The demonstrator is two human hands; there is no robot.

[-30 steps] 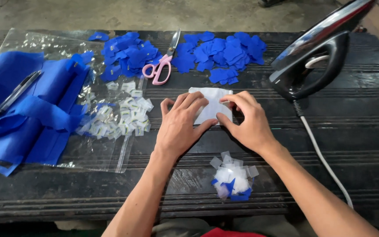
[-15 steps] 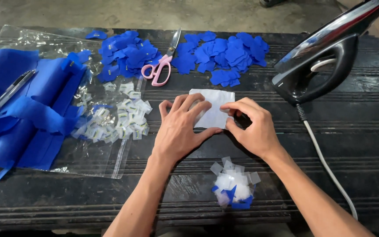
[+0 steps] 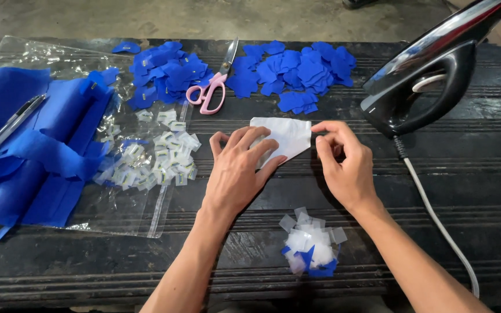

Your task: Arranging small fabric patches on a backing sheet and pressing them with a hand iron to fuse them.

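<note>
on the dark worktop (image 3: pixel 482 174) a white sheet (image 3: pixel 285 136) lies flat at the middle. the left hand (image 3: pixel 240 174) presses on it with fingers spread, grip apart. the right hand (image 3: pixel 346 165) pinches its right corner, grip clamped on the sheet. pink scissors (image 3: pixel 211 87) and blue fabric pieces (image 3: pixel 302 72) lie beyond, a black iron (image 3: pixel 430 78) to the right.
</note>
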